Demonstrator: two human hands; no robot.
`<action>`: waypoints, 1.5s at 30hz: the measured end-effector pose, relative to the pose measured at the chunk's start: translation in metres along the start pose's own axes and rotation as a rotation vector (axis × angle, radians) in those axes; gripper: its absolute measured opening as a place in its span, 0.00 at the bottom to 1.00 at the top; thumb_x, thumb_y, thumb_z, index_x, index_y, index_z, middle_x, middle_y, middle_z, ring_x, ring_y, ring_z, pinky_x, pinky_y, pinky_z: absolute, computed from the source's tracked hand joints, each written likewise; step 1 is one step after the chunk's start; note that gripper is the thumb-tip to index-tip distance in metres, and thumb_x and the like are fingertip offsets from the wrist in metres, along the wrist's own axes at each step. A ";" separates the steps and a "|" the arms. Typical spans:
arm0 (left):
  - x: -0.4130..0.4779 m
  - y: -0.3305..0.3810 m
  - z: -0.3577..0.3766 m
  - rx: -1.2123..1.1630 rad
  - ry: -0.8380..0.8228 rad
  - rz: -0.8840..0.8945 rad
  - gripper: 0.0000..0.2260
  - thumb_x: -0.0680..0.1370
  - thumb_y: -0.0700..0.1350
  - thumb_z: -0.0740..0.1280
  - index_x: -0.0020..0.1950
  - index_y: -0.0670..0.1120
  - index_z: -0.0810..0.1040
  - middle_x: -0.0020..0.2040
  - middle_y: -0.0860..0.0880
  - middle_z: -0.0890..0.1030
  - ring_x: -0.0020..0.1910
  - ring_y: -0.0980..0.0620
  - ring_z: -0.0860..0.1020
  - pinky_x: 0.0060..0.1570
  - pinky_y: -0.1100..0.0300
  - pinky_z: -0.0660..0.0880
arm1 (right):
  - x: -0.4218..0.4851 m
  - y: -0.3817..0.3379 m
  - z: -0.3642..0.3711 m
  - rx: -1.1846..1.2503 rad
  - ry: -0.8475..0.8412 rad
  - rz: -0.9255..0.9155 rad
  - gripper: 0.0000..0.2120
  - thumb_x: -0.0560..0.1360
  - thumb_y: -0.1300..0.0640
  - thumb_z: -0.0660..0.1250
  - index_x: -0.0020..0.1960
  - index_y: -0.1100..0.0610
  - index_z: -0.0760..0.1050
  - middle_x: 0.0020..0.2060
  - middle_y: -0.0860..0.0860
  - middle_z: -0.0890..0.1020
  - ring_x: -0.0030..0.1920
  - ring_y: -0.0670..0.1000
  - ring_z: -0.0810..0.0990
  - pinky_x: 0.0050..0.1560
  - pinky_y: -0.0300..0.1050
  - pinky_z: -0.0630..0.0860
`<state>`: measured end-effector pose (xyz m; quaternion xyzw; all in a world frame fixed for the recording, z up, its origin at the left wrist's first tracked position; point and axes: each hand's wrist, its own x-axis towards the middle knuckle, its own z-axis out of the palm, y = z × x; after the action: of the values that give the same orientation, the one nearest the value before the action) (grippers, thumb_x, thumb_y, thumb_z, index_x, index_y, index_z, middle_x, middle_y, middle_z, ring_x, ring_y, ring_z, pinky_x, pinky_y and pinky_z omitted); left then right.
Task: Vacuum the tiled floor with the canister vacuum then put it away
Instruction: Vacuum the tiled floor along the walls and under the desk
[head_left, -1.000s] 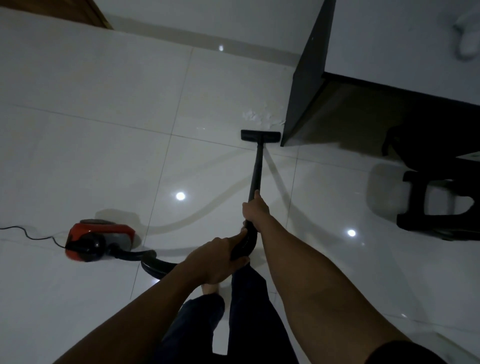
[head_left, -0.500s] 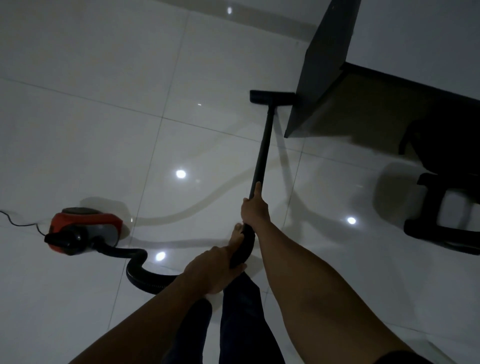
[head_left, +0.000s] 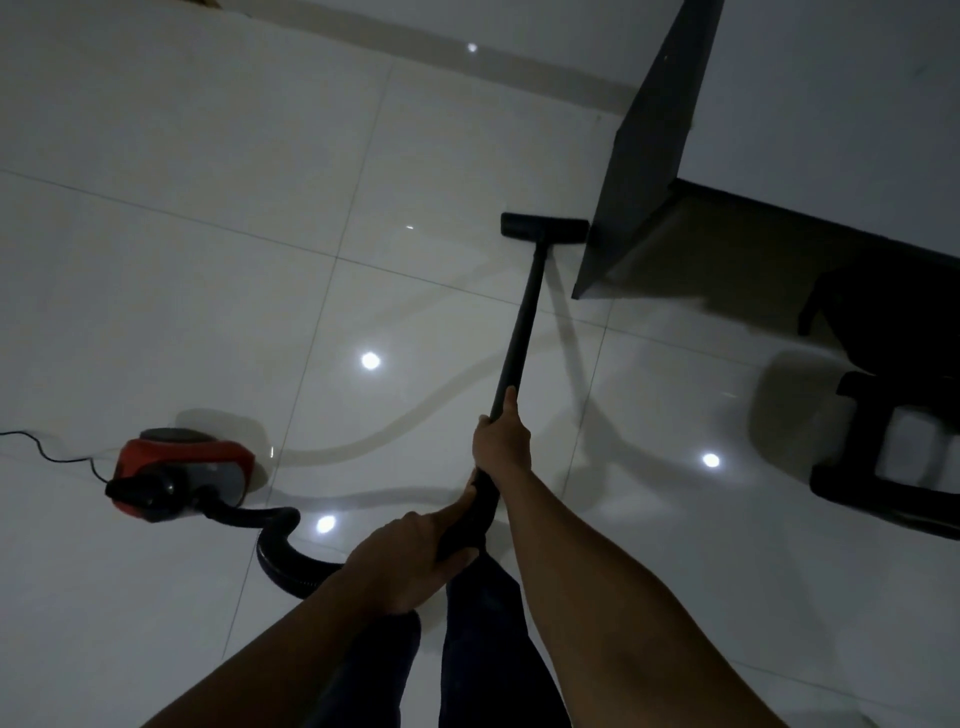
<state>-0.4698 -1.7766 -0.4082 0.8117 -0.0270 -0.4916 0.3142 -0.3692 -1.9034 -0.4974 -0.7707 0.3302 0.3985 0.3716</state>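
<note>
A red and grey canister vacuum (head_left: 182, 473) sits on the white tiled floor (head_left: 208, 208) at the left. Its black hose (head_left: 280, 551) curls from the canister to the handle. My left hand (head_left: 410, 561) grips the handle end of the black wand (head_left: 519, 332). Higher up the wand, my right hand (head_left: 501, 441) is closed around the tube. The black floor nozzle (head_left: 543, 226) rests flat on a tile, right beside the dark side panel of a desk (head_left: 644, 171).
A black power cord (head_left: 47, 452) trails left from the canister. The white desk top (head_left: 831, 93) fills the upper right. Under it stands a dark chair or stool (head_left: 893, 441). A skirting strip (head_left: 415, 41) runs along the far wall.
The nozzle has gone forward past the desk panel's front corner, over the spot with pale debris, which no longer shows. The hose curl by the canister has grown and the view has shifted.
</note>
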 end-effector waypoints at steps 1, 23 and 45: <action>-0.001 -0.002 -0.001 -0.022 -0.003 0.013 0.34 0.78 0.63 0.58 0.79 0.67 0.42 0.44 0.51 0.84 0.36 0.57 0.81 0.45 0.55 0.81 | -0.001 -0.003 -0.002 -0.007 -0.009 -0.005 0.32 0.83 0.53 0.57 0.81 0.43 0.44 0.59 0.56 0.79 0.46 0.53 0.78 0.47 0.48 0.78; 0.086 -0.007 -0.192 -0.044 0.151 0.057 0.35 0.73 0.69 0.58 0.79 0.64 0.52 0.53 0.51 0.85 0.43 0.58 0.83 0.51 0.55 0.81 | 0.051 -0.210 -0.051 0.236 -0.103 0.065 0.33 0.83 0.62 0.57 0.81 0.44 0.47 0.62 0.57 0.76 0.33 0.46 0.72 0.14 0.31 0.64; 0.163 0.003 -0.355 -0.122 0.219 0.095 0.30 0.79 0.57 0.65 0.78 0.66 0.55 0.44 0.50 0.84 0.35 0.53 0.82 0.45 0.52 0.81 | 0.156 -0.363 -0.062 0.302 0.049 0.103 0.35 0.80 0.60 0.58 0.80 0.41 0.47 0.63 0.58 0.75 0.49 0.59 0.82 0.48 0.55 0.83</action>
<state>-0.0955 -1.6646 -0.4209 0.8378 -0.0009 -0.3853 0.3868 0.0183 -1.8051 -0.4938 -0.6974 0.4345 0.3441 0.4544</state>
